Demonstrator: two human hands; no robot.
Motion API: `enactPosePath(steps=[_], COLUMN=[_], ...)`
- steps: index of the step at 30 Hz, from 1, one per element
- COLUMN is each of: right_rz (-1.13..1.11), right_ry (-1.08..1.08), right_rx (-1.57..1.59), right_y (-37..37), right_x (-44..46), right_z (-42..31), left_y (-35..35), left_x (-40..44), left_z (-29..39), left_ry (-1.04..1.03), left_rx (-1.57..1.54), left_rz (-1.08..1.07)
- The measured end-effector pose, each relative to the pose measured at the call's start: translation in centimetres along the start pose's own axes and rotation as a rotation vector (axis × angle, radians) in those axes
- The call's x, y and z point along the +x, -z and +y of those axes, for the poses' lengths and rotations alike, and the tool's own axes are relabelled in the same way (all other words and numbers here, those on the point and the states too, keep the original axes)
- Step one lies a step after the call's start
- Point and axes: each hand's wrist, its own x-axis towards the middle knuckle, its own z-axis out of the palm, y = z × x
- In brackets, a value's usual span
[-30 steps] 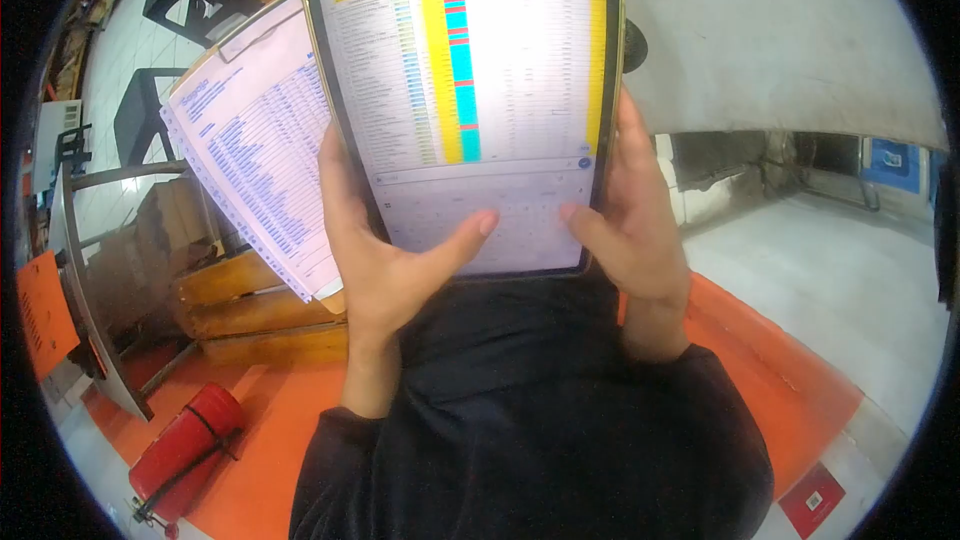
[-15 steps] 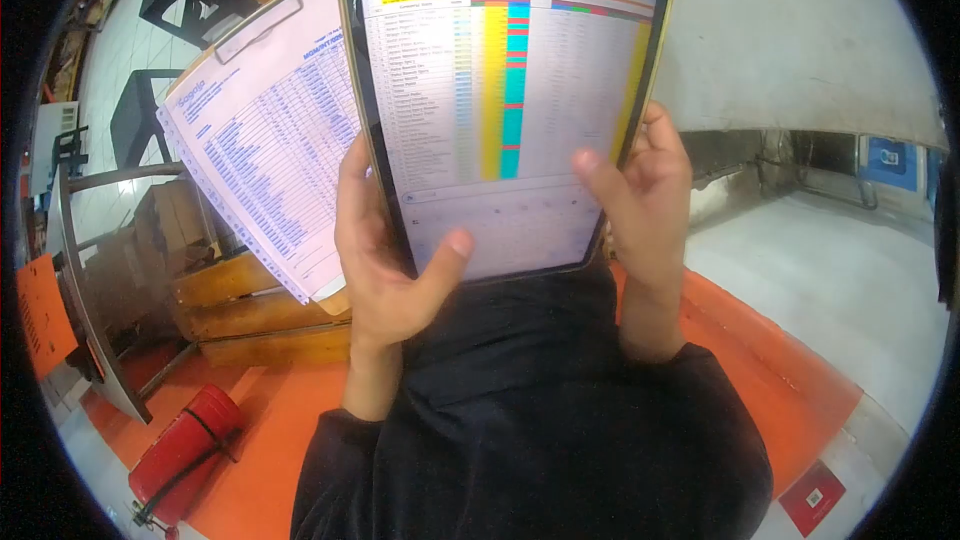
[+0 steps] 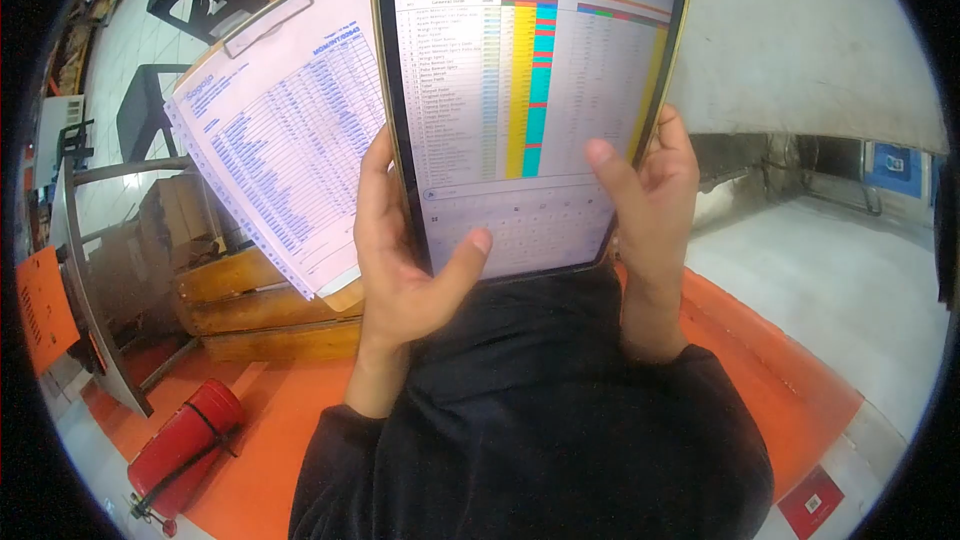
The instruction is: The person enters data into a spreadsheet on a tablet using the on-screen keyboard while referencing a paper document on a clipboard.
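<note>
A tablet (image 3: 520, 130) in a gold-edged case shows a spreadsheet with yellow, teal and red columns above an on-screen keyboard. My left hand (image 3: 405, 275) grips its lower left edge, thumb over the keyboard. Along the right edge, my right hand (image 3: 652, 185) holds it with the thumb raised over the lower right of the sheet. Partly behind the tablet at the left lies a clipboard (image 3: 345, 298) with a printed form (image 3: 285, 140) under its metal clip; both are partly hidden by the tablet and my left hand.
A red fire extinguisher (image 3: 185, 450) lies at the lower left on an orange surface. Dark stools (image 3: 150, 110) stand at the upper left, above a wooden bench (image 3: 250, 310). A pale surface (image 3: 790, 30) spans the upper right. A red card (image 3: 812, 502) is at the lower right.
The tablet has shifted right and tilted, with both hands still on it. More of the clipboard's form shows. My right thumb has moved up from the keyboard to the sheet.
</note>
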Motion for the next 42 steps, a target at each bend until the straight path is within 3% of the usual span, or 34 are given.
enactPosePath(steps=[21,24,26,42], right_rz=[0.015,0.026,0.040,0.071], right_ry=[0.023,0.003,-0.006,0.029], right_rx=[-0.007,-0.020,-0.038,-0.071], right_y=[0.0,0.0,0.2,-0.4], right_x=[0.2,0.1,0.0,-0.2], right_z=[0.3,0.1,0.2,0.4], left_y=[-0.2,0.0,-0.3,0.7], left_x=[-0.1,0.0,-0.2,-0.7], left_z=[0.0,0.0,0.3,-1.1], left_ry=[0.071,0.010,0.136,0.023], left_rx=[0.007,0.025,-0.040,-0.016], left_rz=[0.056,-0.012,0.045,-0.034])
